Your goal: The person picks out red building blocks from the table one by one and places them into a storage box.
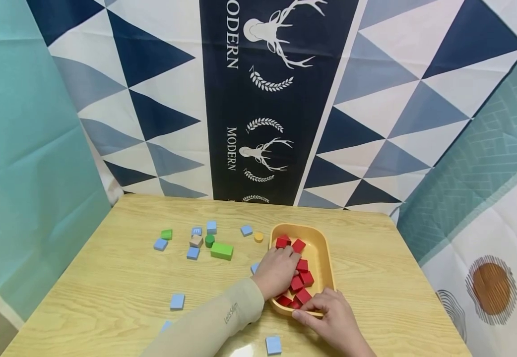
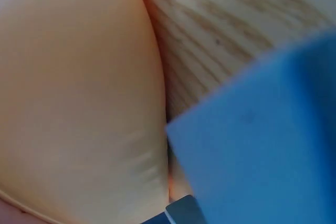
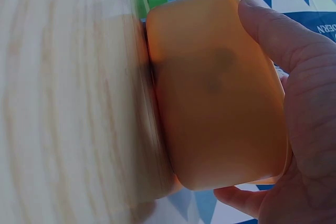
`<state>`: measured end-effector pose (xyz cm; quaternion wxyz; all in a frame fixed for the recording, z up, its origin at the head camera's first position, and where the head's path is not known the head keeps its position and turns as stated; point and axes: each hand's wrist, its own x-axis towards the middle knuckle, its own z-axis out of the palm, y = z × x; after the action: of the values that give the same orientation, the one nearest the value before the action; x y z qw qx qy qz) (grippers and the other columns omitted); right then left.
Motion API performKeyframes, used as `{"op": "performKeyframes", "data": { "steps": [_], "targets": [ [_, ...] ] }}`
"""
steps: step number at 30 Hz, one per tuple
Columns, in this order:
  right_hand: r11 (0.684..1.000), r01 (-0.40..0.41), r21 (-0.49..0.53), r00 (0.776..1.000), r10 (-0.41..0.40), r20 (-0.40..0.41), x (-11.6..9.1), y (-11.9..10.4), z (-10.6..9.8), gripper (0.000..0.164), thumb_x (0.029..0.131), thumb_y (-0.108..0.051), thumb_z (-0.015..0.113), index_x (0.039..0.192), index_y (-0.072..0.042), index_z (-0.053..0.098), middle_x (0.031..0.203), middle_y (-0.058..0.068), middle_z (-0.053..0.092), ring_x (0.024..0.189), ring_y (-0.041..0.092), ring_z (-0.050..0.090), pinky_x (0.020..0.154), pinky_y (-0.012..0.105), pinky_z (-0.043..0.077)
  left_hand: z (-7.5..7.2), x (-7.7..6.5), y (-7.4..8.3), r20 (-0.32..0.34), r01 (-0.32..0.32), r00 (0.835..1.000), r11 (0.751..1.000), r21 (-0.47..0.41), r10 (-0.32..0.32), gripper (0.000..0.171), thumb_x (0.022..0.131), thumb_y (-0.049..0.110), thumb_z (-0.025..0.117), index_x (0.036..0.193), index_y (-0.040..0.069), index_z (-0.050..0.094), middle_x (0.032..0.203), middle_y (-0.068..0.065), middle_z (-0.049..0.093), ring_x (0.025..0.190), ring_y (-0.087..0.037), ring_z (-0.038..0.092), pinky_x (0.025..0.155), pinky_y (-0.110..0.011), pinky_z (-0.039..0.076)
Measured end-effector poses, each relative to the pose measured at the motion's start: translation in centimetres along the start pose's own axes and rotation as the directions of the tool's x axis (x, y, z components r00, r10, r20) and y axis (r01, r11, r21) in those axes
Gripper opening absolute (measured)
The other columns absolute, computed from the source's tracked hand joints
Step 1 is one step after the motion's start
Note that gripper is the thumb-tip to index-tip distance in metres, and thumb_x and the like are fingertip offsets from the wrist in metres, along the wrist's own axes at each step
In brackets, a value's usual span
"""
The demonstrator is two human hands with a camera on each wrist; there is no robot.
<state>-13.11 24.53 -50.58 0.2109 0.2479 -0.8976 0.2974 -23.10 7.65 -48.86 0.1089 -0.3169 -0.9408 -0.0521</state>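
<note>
A yellow-orange tray (image 1: 325, 248) with rounded corners stands on the wooden table and holds several red cubes (image 1: 306, 278). Over its left rim reaches my left hand (image 1: 280, 270), fingers down among the cubes; the fingertips are hidden, so I cannot tell if one is pinched. At the near right corner, my right hand (image 1: 332, 315) grips the rim with thumb and fingers. The right wrist view gives the tray's outer wall (image 3: 220, 98) close up, with the right hand (image 3: 310, 108) round its edge. In the left wrist view, the tray wall (image 2: 79, 98) and a blurred blue block (image 2: 257, 140) fill the frame.
Left of the tray lie several light-blue blocks (image 1: 177, 301), a long green block (image 1: 222, 251), a dark green cylinder (image 1: 210, 241), a tan block (image 1: 196, 241) and a yellow disc (image 1: 259, 237). Another blue block (image 1: 274, 345) sits near the front. Patterned cloth (image 1: 258, 99) hangs behind the table.
</note>
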Motion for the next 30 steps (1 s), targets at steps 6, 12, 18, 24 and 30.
{"op": "performKeyframes", "data": {
  "steps": [6, 12, 18, 24, 30],
  "targets": [
    [1.0, 0.006, -0.003, 1.0, -0.006, 0.004, 0.13, -0.04, -0.09, 0.015, 0.074, -0.042, 0.085, 0.071, -0.041, 0.07, 0.068, -0.032, 0.054, 0.067, -0.001, 0.042, 0.061, 0.023, 0.035, 0.04, 0.09, -0.05, -0.008, 0.019, 1.0, 0.998, -0.053, -0.02, 0.039, 0.093, 0.04, 0.066, 0.125, 0.017, 0.064, 0.108, 0.003, 0.057, 0.096, -0.012, 0.052, 0.09, -0.032, 0.047],
    [1.0, 0.011, -0.001, 1.0, -0.011, 0.0, 0.08, -0.07, -0.01, 0.015, 0.073, -0.042, 0.085, 0.071, -0.041, 0.07, 0.068, -0.031, 0.054, 0.068, -0.001, 0.043, 0.062, 0.024, 0.036, 0.14, 0.05, -0.16, -0.001, 0.004, 1.0, 1.0, -0.022, -0.004, 0.037, 0.091, 0.041, 0.069, 0.12, 0.017, 0.066, 0.103, 0.002, 0.058, 0.09, -0.013, 0.053, 0.086, -0.032, 0.048],
    [1.0, 0.006, 0.0, 1.0, -0.006, 0.0, 0.11, -0.08, -0.01, 0.015, 0.073, -0.042, 0.085, 0.071, -0.041, 0.07, 0.067, -0.031, 0.054, 0.068, -0.001, 0.043, 0.062, 0.023, 0.036, 0.06, 0.01, -0.15, -0.001, 0.008, 1.0, 1.0, -0.008, -0.008, 0.042, 0.09, 0.041, 0.07, 0.123, 0.016, 0.064, 0.103, 0.001, 0.058, 0.09, -0.013, 0.053, 0.087, -0.032, 0.049],
    [1.0, 0.009, -0.001, 1.0, -0.009, 0.0, 0.14, -0.15, -0.07, 0.015, 0.073, -0.042, 0.085, 0.071, -0.04, 0.07, 0.067, -0.03, 0.054, 0.068, -0.001, 0.043, 0.062, 0.024, 0.036, 0.02, -0.02, -0.13, -0.004, 0.019, 1.0, 1.0, -0.008, -0.019, 0.045, 0.09, 0.04, 0.071, 0.126, 0.016, 0.063, 0.105, 0.001, 0.058, 0.09, -0.013, 0.053, 0.087, -0.031, 0.049],
    [1.0, -0.001, -0.002, 1.0, 0.001, 0.001, 0.03, -0.11, -0.02, 0.016, 0.073, -0.043, 0.085, 0.071, -0.041, 0.07, 0.068, -0.031, 0.053, 0.068, -0.001, 0.043, 0.063, 0.023, 0.035, -0.02, -0.13, -0.09, -0.003, 0.022, 1.0, 0.999, -0.024, -0.022, 0.045, 0.09, 0.04, 0.071, 0.126, 0.015, 0.063, 0.105, 0.001, 0.059, 0.093, -0.013, 0.054, 0.089, -0.032, 0.048]
  ]
}}
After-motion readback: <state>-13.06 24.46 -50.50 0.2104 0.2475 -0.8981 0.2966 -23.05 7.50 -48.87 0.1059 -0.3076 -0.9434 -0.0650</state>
